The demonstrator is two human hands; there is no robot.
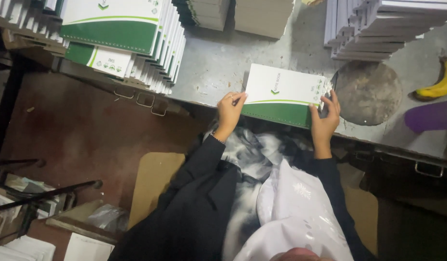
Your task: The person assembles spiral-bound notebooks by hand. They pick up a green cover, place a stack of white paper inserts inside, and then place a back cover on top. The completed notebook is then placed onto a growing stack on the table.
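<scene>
A notebook [281,89] with a white and green cover lies flat at the near edge of the grey table [218,63]. My left hand [229,112] grips its left edge, thumb on top of the cover. My right hand [325,120] grips its right edge, fingers curled over the corner. Both arms are in black sleeves, and a white and grey cloth lies across my lap under the table edge.
A leaning stack of the same green and white notebooks [119,41] fills the table's left. More stacks stand at the back middle [262,17] and back right [378,29]. A round dark disc [366,92], a banana [443,82] and a purple object [433,116] lie to the right.
</scene>
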